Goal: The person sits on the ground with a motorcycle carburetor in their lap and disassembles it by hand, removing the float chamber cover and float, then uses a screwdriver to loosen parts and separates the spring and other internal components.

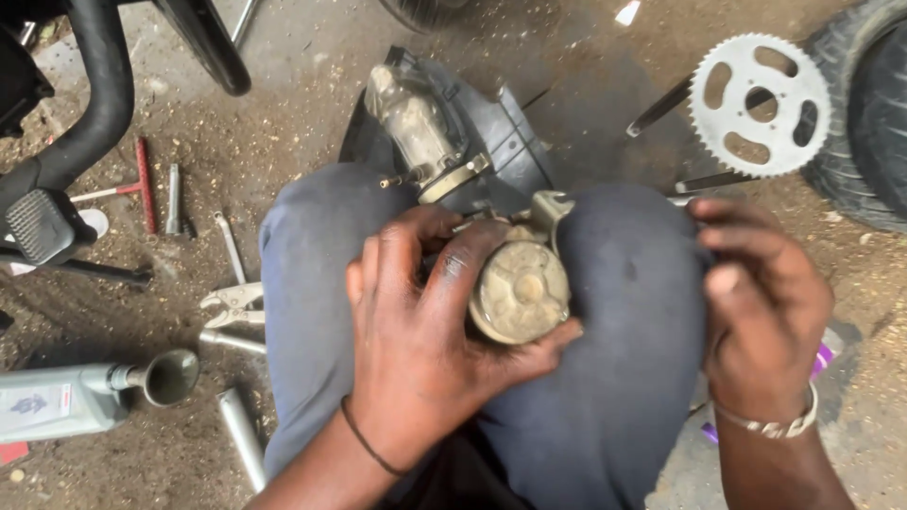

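My left hand [416,349], fingers curled, grips a round, dirty brass-coloured metal carburettor [520,288] above my knees; right of the carburettor, my right hand [761,302] bunches its fingertips together.

Grimy round metal carburetor part [521,291], domed face up, held above knees

Grey trousers [624,312], metal bracelet [770,425], black wristband [364,442]
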